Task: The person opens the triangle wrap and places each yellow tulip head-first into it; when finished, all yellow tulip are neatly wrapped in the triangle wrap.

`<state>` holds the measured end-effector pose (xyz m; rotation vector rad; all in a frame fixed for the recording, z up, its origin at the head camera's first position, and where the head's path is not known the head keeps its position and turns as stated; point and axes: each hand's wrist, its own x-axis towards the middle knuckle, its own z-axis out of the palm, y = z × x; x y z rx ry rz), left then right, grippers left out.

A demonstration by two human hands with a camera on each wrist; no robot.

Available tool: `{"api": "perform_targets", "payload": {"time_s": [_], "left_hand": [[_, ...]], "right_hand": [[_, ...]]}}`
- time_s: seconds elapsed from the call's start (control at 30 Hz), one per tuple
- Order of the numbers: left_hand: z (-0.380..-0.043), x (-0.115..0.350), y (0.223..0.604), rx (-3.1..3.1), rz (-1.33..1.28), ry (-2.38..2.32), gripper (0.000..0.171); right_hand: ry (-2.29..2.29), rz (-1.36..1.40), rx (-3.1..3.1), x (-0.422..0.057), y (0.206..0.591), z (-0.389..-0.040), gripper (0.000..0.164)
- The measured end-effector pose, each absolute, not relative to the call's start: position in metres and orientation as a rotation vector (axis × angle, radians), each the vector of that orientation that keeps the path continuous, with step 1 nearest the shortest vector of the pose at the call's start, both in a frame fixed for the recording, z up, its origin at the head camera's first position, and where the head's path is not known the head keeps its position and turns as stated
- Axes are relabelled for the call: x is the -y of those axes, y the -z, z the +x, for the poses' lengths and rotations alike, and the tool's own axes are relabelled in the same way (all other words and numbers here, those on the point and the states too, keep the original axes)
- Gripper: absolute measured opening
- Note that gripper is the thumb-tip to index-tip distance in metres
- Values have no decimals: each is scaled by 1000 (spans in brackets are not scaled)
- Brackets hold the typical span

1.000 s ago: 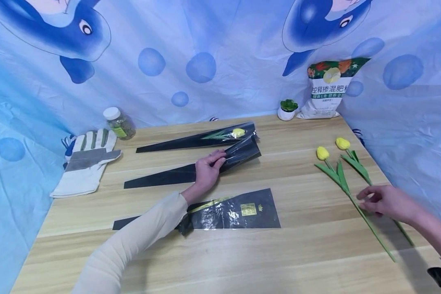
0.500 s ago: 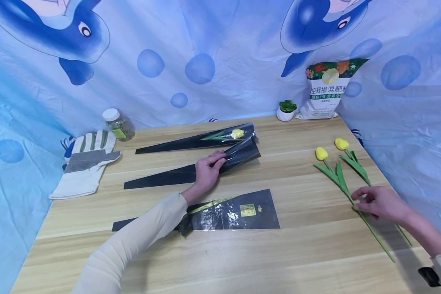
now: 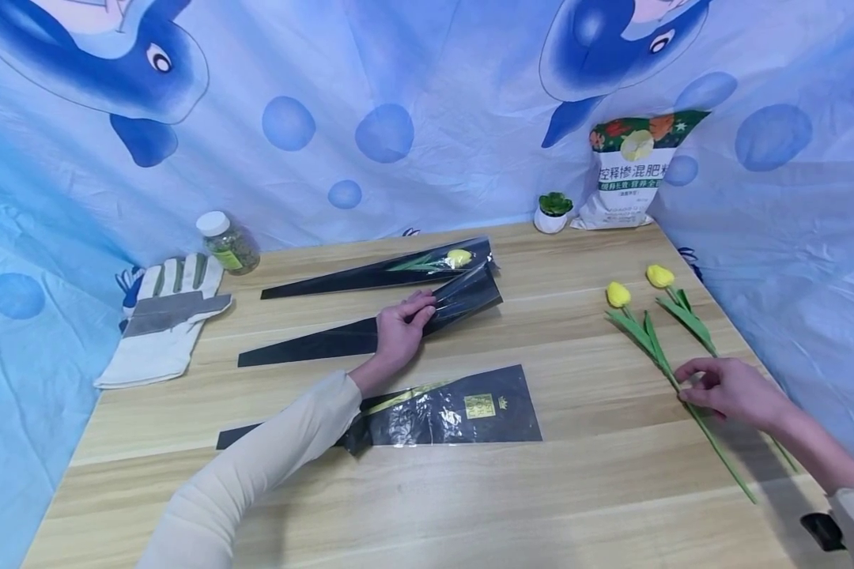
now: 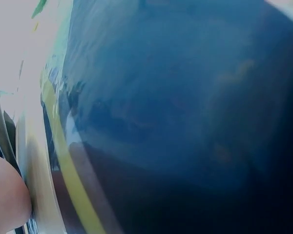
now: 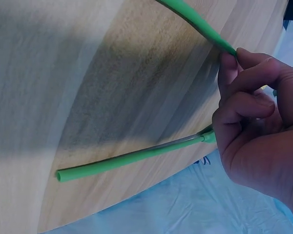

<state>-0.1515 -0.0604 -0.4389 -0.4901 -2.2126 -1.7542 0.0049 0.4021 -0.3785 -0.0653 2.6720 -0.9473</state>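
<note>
the right hand [image 3: 736, 393] pinches the left tulip [image 3: 662, 362] by its stem [image 3: 719, 450], on the right; a loose pinch could let it roll. the right tulip [image 3: 690, 322], just beside, might be knocked. the left hand [image 3: 401, 328] grips the middle black sleeve [image 3: 466, 300], which could crease if squeezed.

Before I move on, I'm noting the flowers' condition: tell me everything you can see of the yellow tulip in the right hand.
The yellow tulip has a closed head, pointed green leaves and a long, slim, smooth green stem; it looks artificial. The right hand pinches the stem below the leaves. The flower slants over the right part of the table, head toward the far side, left of another tulip. Whether it touches the table I cannot tell.
</note>
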Motion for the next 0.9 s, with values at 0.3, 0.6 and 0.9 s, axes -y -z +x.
{"api": "perform_targets", "payload": {"time_s": [0.3,0.6,0.9], "left_hand": [[-134,57,406,2195,-515,1732,14],[-130,56,400,2188,-508,1740,14],[-131,55,403,2171,-504,1780,14]], "right_hand": [[1146,-23,-2566,-401,378,5,27],[1322,68,-2437,-398,372,0,35],[1755,116,-2240,-374,366,-14,22]]}}
